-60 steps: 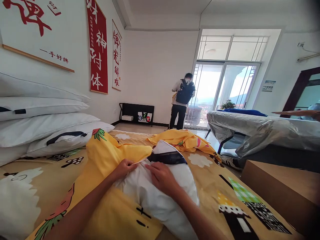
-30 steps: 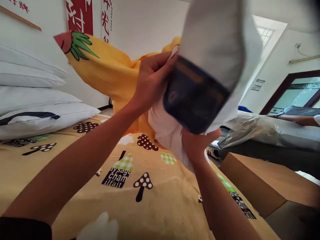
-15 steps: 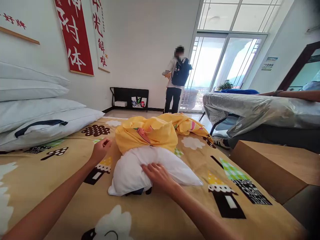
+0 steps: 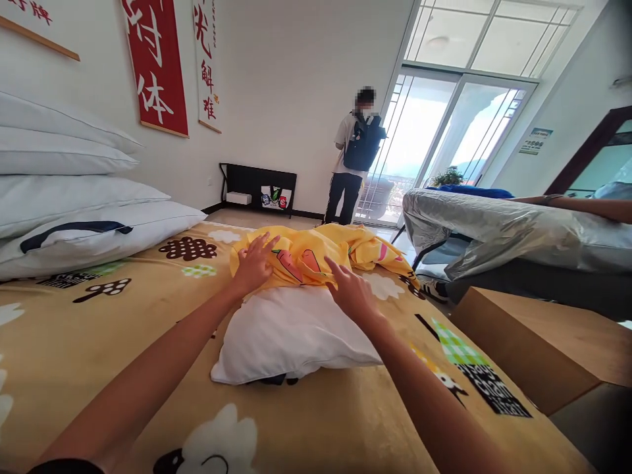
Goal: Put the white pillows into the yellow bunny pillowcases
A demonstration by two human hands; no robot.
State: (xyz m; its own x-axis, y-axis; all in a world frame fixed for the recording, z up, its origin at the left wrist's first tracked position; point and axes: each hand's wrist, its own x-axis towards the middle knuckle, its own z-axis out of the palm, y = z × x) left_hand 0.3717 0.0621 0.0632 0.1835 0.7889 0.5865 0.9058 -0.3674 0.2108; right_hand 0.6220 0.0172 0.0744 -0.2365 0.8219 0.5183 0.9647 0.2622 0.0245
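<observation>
A white pillow [image 4: 296, 332] lies in front of me on the patterned tan bedspread [image 4: 316, 428]. Its far end goes into a yellow pillowcase [image 4: 291, 263] printed with carrots, and the near end is bare. My left hand [image 4: 255, 264] rests at the left side of the pillowcase with its fingers spread. On the right, my right hand [image 4: 353, 293] is at the pillowcase's near edge, fingers apart and thumb side over the white pillow. Neither hand grips the cloth visibly. Beyond, more bunched yellow cloth [image 4: 378, 250] trails to the right.
Several white pillows [image 4: 93, 210] are stacked at the left. A cardboard box [image 4: 538, 336] stands by the bed's right edge. Behind it is a plastic-covered mattress [image 4: 494, 217] with another person's forearm [image 4: 587, 205] on it. A person with a backpack [image 4: 363, 148] stands near the glass door.
My left hand has moved forward and right onto the pillowcase. My right hand has left the pillow's middle for the pillowcase's near edge. The raised cloth now lies flatter, showing both carrots.
</observation>
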